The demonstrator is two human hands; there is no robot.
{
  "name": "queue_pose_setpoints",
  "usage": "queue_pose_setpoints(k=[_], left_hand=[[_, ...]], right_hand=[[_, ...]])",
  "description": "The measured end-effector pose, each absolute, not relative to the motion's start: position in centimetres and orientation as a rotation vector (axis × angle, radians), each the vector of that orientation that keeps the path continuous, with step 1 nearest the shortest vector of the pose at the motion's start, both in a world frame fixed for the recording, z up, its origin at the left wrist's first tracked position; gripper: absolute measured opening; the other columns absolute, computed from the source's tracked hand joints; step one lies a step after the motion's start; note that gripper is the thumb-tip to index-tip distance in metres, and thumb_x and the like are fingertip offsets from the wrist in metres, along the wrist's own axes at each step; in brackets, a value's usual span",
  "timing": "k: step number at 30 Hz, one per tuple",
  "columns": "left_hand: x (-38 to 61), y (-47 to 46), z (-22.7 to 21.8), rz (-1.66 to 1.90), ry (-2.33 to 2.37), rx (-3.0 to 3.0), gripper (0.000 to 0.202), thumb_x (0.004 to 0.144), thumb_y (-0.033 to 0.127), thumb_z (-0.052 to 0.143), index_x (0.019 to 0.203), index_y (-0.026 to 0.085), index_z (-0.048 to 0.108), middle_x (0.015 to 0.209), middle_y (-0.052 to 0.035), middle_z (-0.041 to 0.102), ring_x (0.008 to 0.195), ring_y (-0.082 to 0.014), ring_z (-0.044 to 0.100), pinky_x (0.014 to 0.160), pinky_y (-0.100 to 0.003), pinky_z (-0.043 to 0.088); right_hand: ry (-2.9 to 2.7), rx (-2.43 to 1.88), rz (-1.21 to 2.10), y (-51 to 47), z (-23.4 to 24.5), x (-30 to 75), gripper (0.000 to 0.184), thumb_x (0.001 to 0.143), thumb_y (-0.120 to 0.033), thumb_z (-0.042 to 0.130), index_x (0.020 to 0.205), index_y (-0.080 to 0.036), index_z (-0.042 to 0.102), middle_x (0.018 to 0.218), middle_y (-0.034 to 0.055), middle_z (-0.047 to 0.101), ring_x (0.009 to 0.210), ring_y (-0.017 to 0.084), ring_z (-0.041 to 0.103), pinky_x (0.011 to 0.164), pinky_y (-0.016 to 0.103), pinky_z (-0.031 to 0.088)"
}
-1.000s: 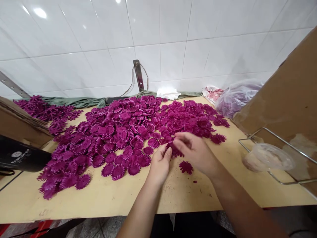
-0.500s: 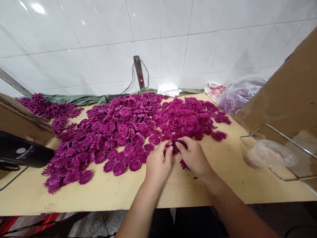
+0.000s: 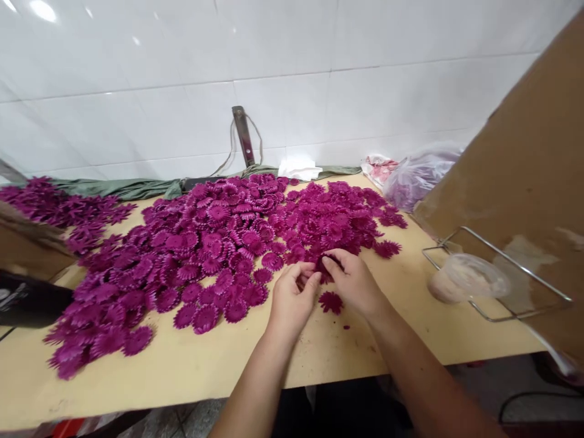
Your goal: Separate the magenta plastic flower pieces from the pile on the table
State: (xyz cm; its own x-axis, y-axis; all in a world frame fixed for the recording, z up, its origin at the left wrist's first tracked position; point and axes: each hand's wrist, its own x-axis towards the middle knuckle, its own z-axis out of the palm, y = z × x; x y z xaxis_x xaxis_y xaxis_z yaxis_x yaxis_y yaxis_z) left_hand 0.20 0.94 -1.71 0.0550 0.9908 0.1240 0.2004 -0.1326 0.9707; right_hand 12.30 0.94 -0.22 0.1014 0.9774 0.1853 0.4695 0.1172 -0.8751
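Observation:
Between my two hands, in the head view, is a dark purple flower piece (image 3: 325,267), mostly hidden by the fingers. My right hand (image 3: 353,283) pinches it between thumb and fingers. Curled close on its left side, my left hand (image 3: 292,298) has thumb and forefinger closed at the flower's edge. One loose purple flower (image 3: 331,302) lies flat on the table just below the hands. Behind them spreads a heap of flat, toothed flowers (image 3: 337,213). To the left is a larger heap of cupped, curled-rim flowers (image 3: 214,243).
At the right, a clear plastic tub (image 3: 469,277) rests at a wire stand (image 3: 515,261), before a cardboard sheet (image 3: 502,158). A plastic bag (image 3: 420,176) and white paper (image 3: 300,168) lie at the back. A black cup (image 3: 31,299) is at the left, below spiky flowers (image 3: 50,204).
The view has shifted, so the table's contents sit further left. The loose flower below my hands shows more fully. Both hands stay together at the flower piece.

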Motion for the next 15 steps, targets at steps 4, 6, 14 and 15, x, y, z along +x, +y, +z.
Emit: queue_pose_setpoints(k=[4, 6, 14, 15], left_hand=[[-0.3, 0.7, -1.1, 1.204, 1.272, 1.515, 0.015, 0.071, 0.027, 0.058, 0.079, 0.018, 0.067, 0.077, -0.0051, 0.066, 0.072, -0.0176, 0.059, 0.069, -0.029, 0.046], [-0.6, 0.7, -1.0, 1.183, 1.284, 1.555, 0.017, 0.071, 0.030, 0.058, 0.080, 0.019, 0.067, 0.079, -0.0054, 0.068, 0.074, -0.0192, 0.060, 0.069, -0.031, 0.046], [-0.2, 0.5, -1.4, 1.092, 1.241, 1.728, 0.016, 0.074, 0.031, 0.056, 0.078, 0.022, 0.069, 0.077, -0.0043, 0.068, 0.073, -0.0197, 0.061, 0.067, -0.029, 0.046], [-0.1, 0.4, -1.3, 1.085, 1.237, 1.750, 0.016, 0.074, 0.030, 0.056, 0.078, 0.022, 0.069, 0.077, -0.0041, 0.068, 0.073, -0.0196, 0.061, 0.066, -0.029, 0.046]], right_hand=[[-1.581, -1.387, 0.431, -0.7, 1.9, 15.3, 0.016, 0.080, -0.018, 0.046, 0.086, -0.021, 0.061, 0.087, 0.0054, 0.063, 0.082, 0.019, 0.059, 0.073, 0.033, 0.046], [-1.559, -1.458, 0.260, -1.9, 3.3, 18.7, 0.015, 0.077, -0.019, 0.051, 0.082, -0.023, 0.064, 0.086, 0.0052, 0.063, 0.081, 0.020, 0.058, 0.071, 0.034, 0.046], [-1.588, -2.092, 0.018, -4.8, 5.7, 29.6, 0.011, 0.063, -0.016, 0.059, 0.058, -0.023, 0.066, 0.060, 0.0024, 0.063, 0.055, 0.018, 0.054, 0.052, 0.030, 0.037], [-1.626, -2.119, 0.027, -4.6, 5.4, 29.6, 0.013, 0.061, -0.013, 0.059, 0.055, -0.023, 0.065, 0.058, 0.0018, 0.063, 0.055, 0.018, 0.054, 0.052, 0.029, 0.035]])
